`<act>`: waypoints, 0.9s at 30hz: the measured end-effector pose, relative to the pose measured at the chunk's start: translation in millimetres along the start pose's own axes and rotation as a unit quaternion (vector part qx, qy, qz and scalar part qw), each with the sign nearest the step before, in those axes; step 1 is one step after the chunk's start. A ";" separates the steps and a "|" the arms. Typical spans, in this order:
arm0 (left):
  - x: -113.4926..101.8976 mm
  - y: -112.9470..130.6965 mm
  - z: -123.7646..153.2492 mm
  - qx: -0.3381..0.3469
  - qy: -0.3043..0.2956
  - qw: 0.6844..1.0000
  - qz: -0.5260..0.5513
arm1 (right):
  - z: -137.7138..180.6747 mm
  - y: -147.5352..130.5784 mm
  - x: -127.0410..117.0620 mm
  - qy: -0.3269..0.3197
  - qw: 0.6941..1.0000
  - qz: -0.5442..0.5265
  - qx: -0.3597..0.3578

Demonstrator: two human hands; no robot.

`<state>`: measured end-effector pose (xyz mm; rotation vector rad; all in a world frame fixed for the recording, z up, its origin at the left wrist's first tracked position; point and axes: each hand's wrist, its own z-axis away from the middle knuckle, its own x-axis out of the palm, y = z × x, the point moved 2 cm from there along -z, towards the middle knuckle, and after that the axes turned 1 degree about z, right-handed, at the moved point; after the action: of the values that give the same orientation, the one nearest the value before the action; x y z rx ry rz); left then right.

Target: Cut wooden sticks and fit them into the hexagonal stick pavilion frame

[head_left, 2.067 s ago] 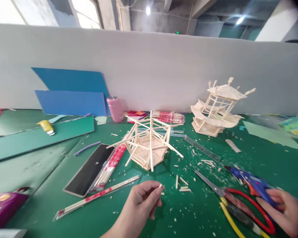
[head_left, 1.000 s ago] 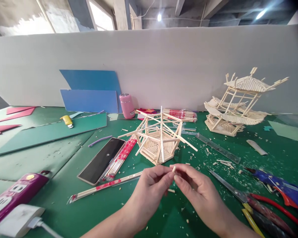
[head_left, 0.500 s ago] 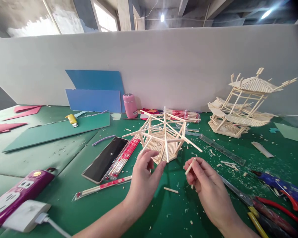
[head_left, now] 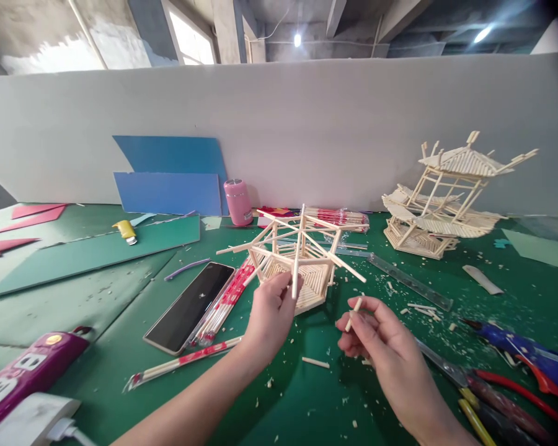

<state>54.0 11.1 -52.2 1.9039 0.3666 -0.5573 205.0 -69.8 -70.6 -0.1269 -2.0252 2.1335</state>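
Hands split since 1 s ago: left hand [head_left: 272,313] now pinches a front post of the stick frame [head_left: 316,272] at its 12 o'clock, right hand [head_left: 381,347] alone pinches the short stick [head_left: 354,305], near the frame's 5 o'clock edge.

A grey partition wall [head_left: 335,124] (windows [head_left: 186,37] above) backs the green table [head_left: 74,297].

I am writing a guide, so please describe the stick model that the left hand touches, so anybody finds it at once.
On the green table before the grey wall stand two stick models. The one meant is the hexagonal frame in the middle, right of the black phone, held by the left hand. Unlike the roofed pavilion at far right, it has no roof, only bare jutting sticks.
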 end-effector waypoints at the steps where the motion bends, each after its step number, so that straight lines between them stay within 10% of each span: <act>1: -4.6 2.5 -1.0 -0.003 0.001 1.000 0.003 | 0.5 -4.2 -2.2 0.000 0.999 0.036 -0.021; 6: -23.2 18.8 -5.3 -0.022 -0.011 0.998 0.050 | 2.0 -32.9 -10.3 0.018 0.953 0.233 -0.194; 12: -32.3 38.2 -7.0 -0.046 -0.046 0.993 0.099 | -3.0 -74.5 -5.4 0.040 0.795 0.413 -0.444; 27: -49.7 52.6 -16.0 -0.128 -0.123 0.960 0.214 | -29.3 -104.5 22.9 0.052 0.706 0.514 -0.484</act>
<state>41.4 5.8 20.6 1.5761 -0.1326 -0.4240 197.1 -31.9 33.4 -1.8144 -3.1293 0.8808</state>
